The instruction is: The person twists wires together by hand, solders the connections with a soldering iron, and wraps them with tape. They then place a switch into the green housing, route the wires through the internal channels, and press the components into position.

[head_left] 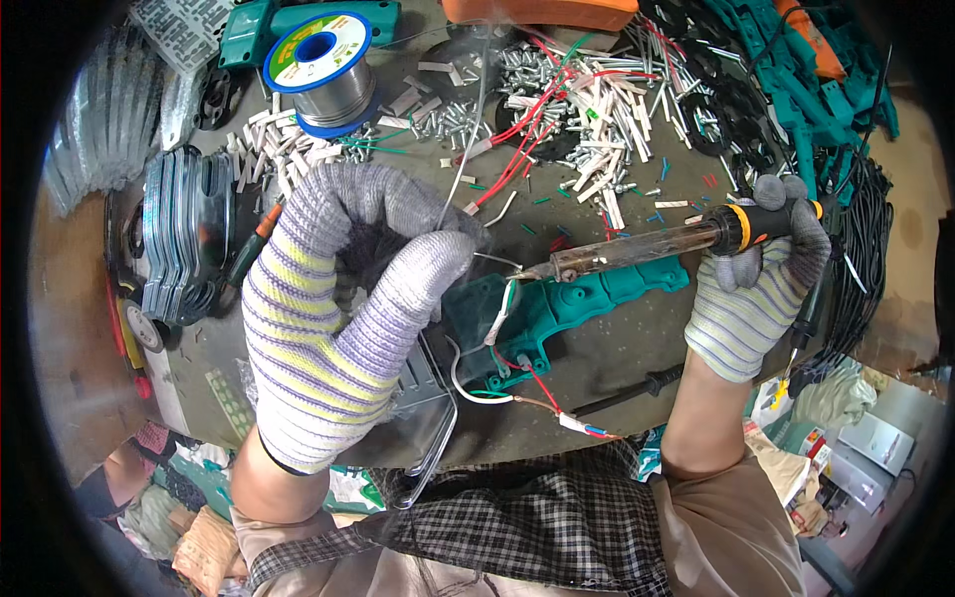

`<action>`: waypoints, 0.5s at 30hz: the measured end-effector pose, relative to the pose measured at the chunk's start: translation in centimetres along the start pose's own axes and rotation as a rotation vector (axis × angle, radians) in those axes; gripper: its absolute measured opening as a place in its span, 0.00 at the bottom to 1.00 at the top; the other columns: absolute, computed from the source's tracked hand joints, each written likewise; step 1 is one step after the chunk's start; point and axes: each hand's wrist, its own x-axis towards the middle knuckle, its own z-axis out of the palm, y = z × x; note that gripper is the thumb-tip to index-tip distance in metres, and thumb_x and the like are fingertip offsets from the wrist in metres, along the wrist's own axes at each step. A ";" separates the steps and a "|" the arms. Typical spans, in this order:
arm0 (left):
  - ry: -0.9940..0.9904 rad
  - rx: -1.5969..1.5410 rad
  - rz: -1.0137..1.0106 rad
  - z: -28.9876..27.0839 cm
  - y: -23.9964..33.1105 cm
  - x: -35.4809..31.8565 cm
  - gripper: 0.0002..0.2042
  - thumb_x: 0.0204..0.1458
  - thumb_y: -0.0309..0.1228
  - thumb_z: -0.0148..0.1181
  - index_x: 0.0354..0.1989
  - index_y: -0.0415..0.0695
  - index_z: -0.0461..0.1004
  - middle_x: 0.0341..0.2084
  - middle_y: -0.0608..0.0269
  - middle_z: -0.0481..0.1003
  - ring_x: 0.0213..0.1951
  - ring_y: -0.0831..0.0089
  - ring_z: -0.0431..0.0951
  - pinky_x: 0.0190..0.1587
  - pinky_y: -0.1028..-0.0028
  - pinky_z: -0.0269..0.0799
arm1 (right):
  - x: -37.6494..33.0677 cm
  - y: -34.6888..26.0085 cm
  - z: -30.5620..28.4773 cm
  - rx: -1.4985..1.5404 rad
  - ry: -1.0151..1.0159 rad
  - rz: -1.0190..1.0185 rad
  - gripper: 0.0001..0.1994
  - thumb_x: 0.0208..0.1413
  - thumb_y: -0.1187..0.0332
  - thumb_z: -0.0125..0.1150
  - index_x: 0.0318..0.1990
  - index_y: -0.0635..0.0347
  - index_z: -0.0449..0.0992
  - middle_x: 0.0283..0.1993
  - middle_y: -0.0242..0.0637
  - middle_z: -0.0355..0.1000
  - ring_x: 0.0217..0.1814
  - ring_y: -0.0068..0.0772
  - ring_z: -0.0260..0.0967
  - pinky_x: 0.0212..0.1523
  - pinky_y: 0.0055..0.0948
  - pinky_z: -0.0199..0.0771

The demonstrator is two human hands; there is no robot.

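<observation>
step in hand, by look: soldering wire joint on teal plastic housing (587,294), mid-bench. landmark = housing.

left hand (328,318), striped knit glove, left of housing; fingers pinched together on thin solder wire (468,159), strand running up toward solder spool (323,70) far above-left of housing.

right hand (761,279), gloved, right of housing; fist clamped on soldering iron (647,249), tip at housing's upper left end, beside white lead (500,316).

red, white wires (542,393) trail below housing. screws, cut sleeves (597,119) scattered above it.

next move likely calls for: solder end fed to tip, steady hands, brief heat.
</observation>
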 end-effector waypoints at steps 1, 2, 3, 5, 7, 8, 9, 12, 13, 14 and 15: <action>0.000 0.000 0.000 0.1 0.2 0.0 0.07 0.56 0.27 0.57 0.40 0.43 0.68 0.33 0.57 0.76 0.21 0.85 0.68 0.23 0.85 0.63 | 0.1 0.0 -0.3 0.036 -0.044 0.021 0.10 0.62 0.66 0.49 0.47 0.60 0.68 0.41 0.46 0.72 0.10 0.19 0.52 0.08 0.20 0.56; 0.015 -0.013 -0.023 0.2 0.5 0.0 0.06 0.56 0.27 0.57 0.40 0.43 0.68 0.33 0.57 0.76 0.21 0.85 0.68 0.23 0.85 0.63 | 0.3 -0.1 -0.6 0.073 -0.089 0.042 0.10 0.62 0.66 0.48 0.47 0.60 0.68 0.42 0.47 0.72 0.10 0.19 0.51 0.08 0.20 0.55; 0.031 -0.025 -0.047 0.3 0.7 0.0 0.06 0.57 0.26 0.56 0.40 0.43 0.68 0.33 0.57 0.76 0.21 0.85 0.68 0.23 0.85 0.63 | 0.3 -0.3 -0.8 0.073 -0.089 0.041 0.10 0.62 0.66 0.48 0.47 0.60 0.68 0.42 0.47 0.72 0.10 0.19 0.51 0.08 0.20 0.55; 0.029 0.018 -0.005 0.0 0.2 -0.2 0.05 0.57 0.26 0.56 0.40 0.43 0.68 0.33 0.58 0.76 0.22 0.86 0.68 0.23 0.85 0.63 | 0.2 -0.9 -1.1 -0.006 -0.242 0.146 0.16 0.55 0.68 0.59 0.51 0.56 0.67 0.40 0.37 0.69 0.44 0.30 0.70 0.38 0.35 0.81; 0.064 0.089 0.031 -0.2 -0.2 -0.1 0.05 0.57 0.25 0.55 0.40 0.42 0.68 0.33 0.58 0.76 0.22 0.86 0.69 0.23 0.85 0.63 | 0.6 -0.9 -1.4 0.040 -0.280 0.138 0.15 0.56 0.68 0.58 0.51 0.56 0.67 0.40 0.37 0.69 0.43 0.31 0.71 0.37 0.36 0.81; 0.103 0.117 0.024 -0.3 -0.2 0.0 0.05 0.58 0.24 0.55 0.40 0.42 0.68 0.34 0.58 0.76 0.22 0.86 0.69 0.23 0.85 0.63 | 0.8 -1.1 -1.5 0.085 -0.318 0.129 0.15 0.56 0.68 0.57 0.50 0.56 0.67 0.40 0.38 0.69 0.42 0.31 0.71 0.37 0.37 0.81; 0.132 0.092 0.014 -0.4 -0.3 0.0 0.05 0.58 0.25 0.56 0.40 0.42 0.68 0.34 0.58 0.76 0.23 0.86 0.69 0.23 0.85 0.62 | 0.9 -1.7 -1.8 0.123 -0.397 0.158 0.12 0.57 0.67 0.57 0.47 0.57 0.68 0.40 0.39 0.70 0.38 0.33 0.72 0.36 0.38 0.81; 0.074 0.002 -0.005 -0.5 0.5 -0.3 0.08 0.58 0.31 0.57 0.39 0.41 0.68 0.32 0.59 0.75 0.18 0.87 0.64 0.25 0.83 0.64 | 0.8 -3.4 -1.6 0.050 -0.284 0.061 0.10 0.59 0.66 0.56 0.46 0.58 0.68 0.40 0.40 0.70 0.35 0.34 0.72 0.36 0.37 0.81; 0.027 -0.057 0.021 -0.2 0.8 -0.8 0.10 0.57 0.34 0.58 0.37 0.41 0.67 0.30 0.60 0.73 0.17 0.86 0.64 0.25 0.83 0.64 | 0.9 -4.6 -1.7 0.043 -0.343 0.128 0.11 0.60 0.65 0.54 0.46 0.59 0.69 0.39 0.38 0.69 0.35 0.34 0.72 0.35 0.37 0.80; -0.021 -0.117 0.048 0.1 1.2 -1.4 0.12 0.56 0.37 0.60 0.36 0.41 0.67 0.28 0.61 0.72 0.16 0.85 0.63 0.25 0.82 0.65 | 0.8 -4.9 -1.9 0.044 -0.340 0.126 0.11 0.60 0.65 0.54 0.46 0.59 0.69 0.39 0.38 0.69 0.35 0.34 0.72 0.35 0.37 0.80; 0.009 -0.173 0.062 0.9 1.7 -2.1 0.15 0.52 0.39 0.63 0.33 0.42 0.65 0.26 0.63 0.69 0.16 0.82 0.65 0.24 0.82 0.65 | 0.9 -5.1 -2.0 0.088 -0.404 0.130 0.11 0.61 0.64 0.53 0.46 0.59 0.69 0.38 0.37 0.69 0.33 0.34 0.72 0.34 0.37 0.80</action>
